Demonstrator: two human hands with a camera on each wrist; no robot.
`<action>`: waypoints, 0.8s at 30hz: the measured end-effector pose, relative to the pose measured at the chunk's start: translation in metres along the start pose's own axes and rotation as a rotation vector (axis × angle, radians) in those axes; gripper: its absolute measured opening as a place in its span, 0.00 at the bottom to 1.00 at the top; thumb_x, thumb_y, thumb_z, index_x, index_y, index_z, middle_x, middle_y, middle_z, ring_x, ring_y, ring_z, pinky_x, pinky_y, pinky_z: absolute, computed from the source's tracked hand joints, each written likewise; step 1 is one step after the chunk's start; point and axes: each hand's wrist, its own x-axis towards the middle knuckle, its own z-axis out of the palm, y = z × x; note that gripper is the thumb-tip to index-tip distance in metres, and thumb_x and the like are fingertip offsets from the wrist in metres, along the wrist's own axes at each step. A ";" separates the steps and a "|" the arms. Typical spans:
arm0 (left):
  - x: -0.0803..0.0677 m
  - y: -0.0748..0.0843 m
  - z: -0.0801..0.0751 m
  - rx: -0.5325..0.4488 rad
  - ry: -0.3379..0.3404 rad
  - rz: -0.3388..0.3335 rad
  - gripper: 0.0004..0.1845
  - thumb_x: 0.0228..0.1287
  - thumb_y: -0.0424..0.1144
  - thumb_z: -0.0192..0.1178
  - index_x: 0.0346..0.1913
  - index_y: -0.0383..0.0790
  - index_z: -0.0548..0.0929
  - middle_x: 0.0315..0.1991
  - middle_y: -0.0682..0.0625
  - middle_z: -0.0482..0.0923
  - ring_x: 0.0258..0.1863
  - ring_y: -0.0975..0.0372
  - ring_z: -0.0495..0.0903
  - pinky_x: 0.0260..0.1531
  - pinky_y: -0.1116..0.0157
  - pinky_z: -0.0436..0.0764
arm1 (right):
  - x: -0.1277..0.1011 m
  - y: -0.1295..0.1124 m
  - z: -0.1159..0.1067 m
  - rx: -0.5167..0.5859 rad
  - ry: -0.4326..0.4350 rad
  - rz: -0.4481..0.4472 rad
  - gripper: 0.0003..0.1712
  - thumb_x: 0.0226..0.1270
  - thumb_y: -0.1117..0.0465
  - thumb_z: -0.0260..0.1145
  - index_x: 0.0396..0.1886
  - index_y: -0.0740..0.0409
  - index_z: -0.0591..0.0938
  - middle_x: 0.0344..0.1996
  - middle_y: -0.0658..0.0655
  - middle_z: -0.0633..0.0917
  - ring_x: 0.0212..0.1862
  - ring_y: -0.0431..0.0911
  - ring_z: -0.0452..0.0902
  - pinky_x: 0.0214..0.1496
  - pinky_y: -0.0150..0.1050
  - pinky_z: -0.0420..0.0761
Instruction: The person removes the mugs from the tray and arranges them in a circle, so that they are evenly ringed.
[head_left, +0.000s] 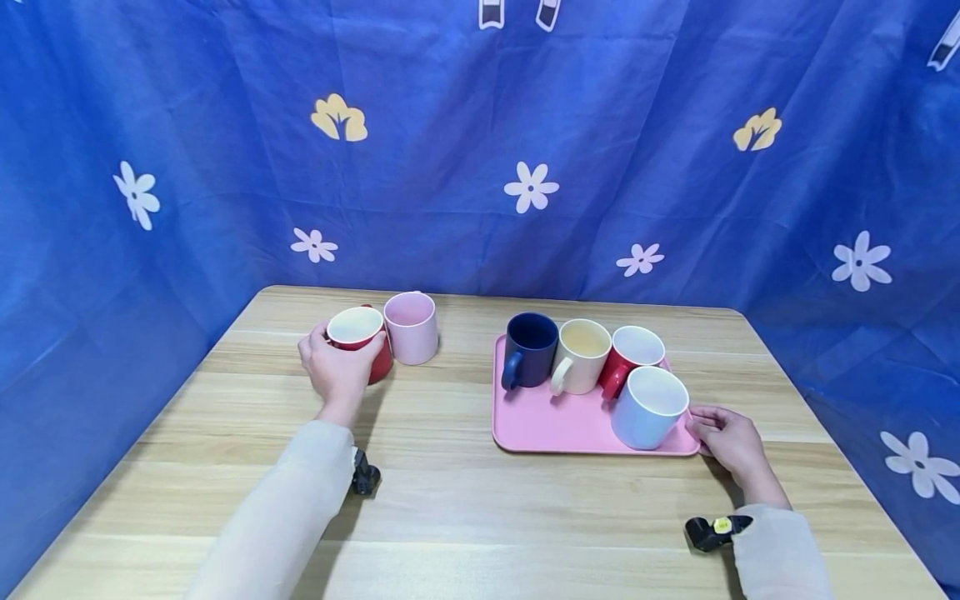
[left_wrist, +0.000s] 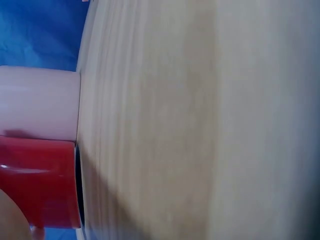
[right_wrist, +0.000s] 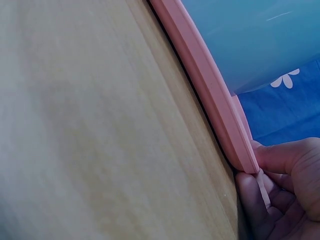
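At the back left my left hand (head_left: pixel 341 367) grips a red mug (head_left: pixel 381 365) with a white inside, fingers and thumb around its sides near the rim. A pink mug (head_left: pixel 412 333) stands upright right beside it. In the left wrist view, a thin dark gap shows along the base of the red mug (left_wrist: pixel 45 182). My right hand (head_left: pixel 729 442) pinches the right edge of a pink tray (head_left: pixel 551 427), near its front corner. In the right wrist view, the thumb lies over the rim of the tray (right_wrist: pixel 212 85) and fingers are beneath.
Standing on the tray are a navy mug (head_left: pixel 531 354), a cream mug (head_left: pixel 581 358), another red mug (head_left: pixel 636 346) and, at the front right, a light blue mug (head_left: pixel 648 408). A blue patterned curtain (head_left: pixel 450 150) hangs behind the wooden table (head_left: pixel 480 517) and along its sides.
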 end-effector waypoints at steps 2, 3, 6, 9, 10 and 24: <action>-0.001 0.000 0.001 -0.001 0.004 -0.009 0.44 0.39 0.50 0.77 0.61 0.37 0.70 0.58 0.41 0.64 0.60 0.52 0.64 0.57 0.53 0.69 | 0.000 0.000 0.000 -0.007 0.001 -0.003 0.22 0.67 0.65 0.61 0.56 0.75 0.74 0.42 0.65 0.82 0.31 0.33 0.77 0.30 0.31 0.81; -0.001 0.000 0.002 -0.003 0.006 -0.014 0.45 0.39 0.50 0.77 0.61 0.37 0.70 0.58 0.42 0.64 0.60 0.52 0.63 0.57 0.53 0.69 | -0.001 -0.001 0.000 -0.011 0.000 -0.006 0.22 0.67 0.64 0.61 0.56 0.75 0.74 0.42 0.65 0.82 0.31 0.34 0.77 0.30 0.31 0.81; -0.002 0.001 0.003 -0.017 0.005 -0.027 0.45 0.39 0.49 0.77 0.62 0.38 0.69 0.59 0.42 0.63 0.61 0.52 0.63 0.58 0.53 0.68 | -0.001 -0.001 -0.001 -0.017 0.001 -0.008 0.23 0.67 0.64 0.62 0.56 0.75 0.74 0.42 0.66 0.82 0.32 0.34 0.77 0.30 0.31 0.81; -0.003 0.002 0.004 -0.030 0.006 -0.029 0.45 0.40 0.49 0.77 0.62 0.38 0.69 0.59 0.42 0.63 0.61 0.53 0.62 0.59 0.54 0.67 | 0.000 0.000 0.000 -0.019 0.006 -0.011 0.23 0.66 0.64 0.61 0.56 0.75 0.74 0.42 0.65 0.82 0.32 0.34 0.76 0.30 0.31 0.81; -0.004 0.003 0.004 -0.033 0.007 -0.028 0.44 0.40 0.49 0.77 0.62 0.38 0.69 0.59 0.42 0.63 0.61 0.53 0.62 0.59 0.54 0.67 | 0.000 0.000 0.000 -0.021 0.008 -0.011 0.22 0.66 0.64 0.61 0.56 0.75 0.74 0.42 0.65 0.82 0.32 0.34 0.76 0.30 0.30 0.81; -0.012 0.004 0.003 -0.010 0.022 -0.006 0.55 0.38 0.53 0.78 0.69 0.39 0.60 0.64 0.41 0.59 0.63 0.52 0.59 0.59 0.52 0.66 | -0.002 -0.001 0.001 -0.008 0.004 -0.001 0.22 0.67 0.65 0.60 0.56 0.75 0.74 0.43 0.66 0.82 0.32 0.35 0.77 0.31 0.31 0.81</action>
